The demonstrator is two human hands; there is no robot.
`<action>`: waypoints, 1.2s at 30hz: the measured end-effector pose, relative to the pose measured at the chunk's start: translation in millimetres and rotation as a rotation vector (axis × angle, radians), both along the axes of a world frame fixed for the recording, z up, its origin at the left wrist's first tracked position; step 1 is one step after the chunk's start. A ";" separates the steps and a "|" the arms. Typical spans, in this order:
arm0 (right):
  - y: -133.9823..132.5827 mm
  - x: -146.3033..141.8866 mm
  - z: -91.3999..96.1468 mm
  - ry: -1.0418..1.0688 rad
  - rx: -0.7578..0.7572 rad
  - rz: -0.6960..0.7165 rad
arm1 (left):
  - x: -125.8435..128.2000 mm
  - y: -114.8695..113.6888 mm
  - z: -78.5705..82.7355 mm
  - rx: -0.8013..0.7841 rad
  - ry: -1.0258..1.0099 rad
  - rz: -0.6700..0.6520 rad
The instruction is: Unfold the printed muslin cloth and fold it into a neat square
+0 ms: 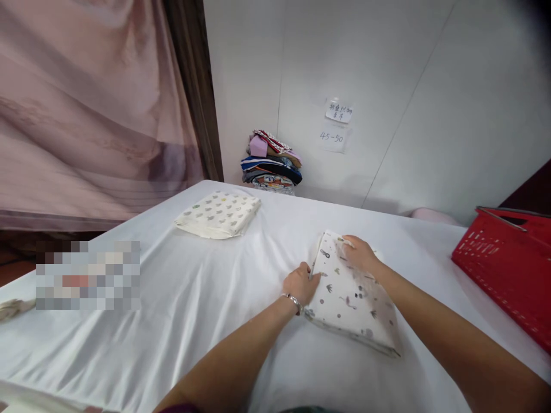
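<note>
**Where the Cloth (353,298) Lay, One Edge Was Pinched and One Corner Pressed**

Although folded into a flat packet, the cloth, white with small printed figures, lay on the near right part of the table (193,321), on a white sheet. The left hand (301,284) sat against the cloth's left edge, towards its far end. Its fingers (306,274) were curled close together and closed on that edge, thumb on top. The fingertips below were hidden, so how far they reached under could not be told. A bracelet (294,301) circled that wrist. The right hand (359,253) rested palm down on the cloth's far corner, its fingers (346,244) stretched out, side by side and flat on the fabric, gripping nothing.

Well apart, across the table to the far left, lay a second cloth (218,214), also folded and printed. A red basket (508,264) stood at the table's right edge, near the right forearm. Beyond the far edge a pile (272,160) of folded clothes stood against the wall, with two paper notes (338,123) stuck above and to its right. A pink curtain (86,115) hung on the left.
</note>
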State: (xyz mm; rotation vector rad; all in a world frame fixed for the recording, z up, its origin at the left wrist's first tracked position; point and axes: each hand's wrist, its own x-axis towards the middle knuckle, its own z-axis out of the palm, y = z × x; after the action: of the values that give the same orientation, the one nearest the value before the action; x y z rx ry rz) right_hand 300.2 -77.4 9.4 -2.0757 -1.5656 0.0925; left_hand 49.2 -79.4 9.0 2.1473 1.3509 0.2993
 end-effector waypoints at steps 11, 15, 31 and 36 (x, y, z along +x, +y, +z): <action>84.1 -0.9 -9.7 0.227 0.012 0.014 | -1.2 -0.8 -12.0 0.074 -0.087 0.002; 84.2 3.6 -9.5 0.365 0.087 0.047 | -1.0 1.2 -15.5 0.068 -0.068 -0.031; 104.1 -2.1 -19.4 0.470 -0.050 0.174 | -4.1 0.3 -9.8 0.124 0.057 -0.128; 100.9 -4.7 -15.0 0.382 -0.079 0.173 | -5.1 0.9 -9.0 0.113 0.053 -0.149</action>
State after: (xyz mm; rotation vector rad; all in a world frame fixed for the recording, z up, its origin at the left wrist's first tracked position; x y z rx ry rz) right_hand 295.5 23.6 -5.5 -1.8390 -1.5133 0.5860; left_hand 44.2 -78.4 0.0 2.3507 1.2202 0.2676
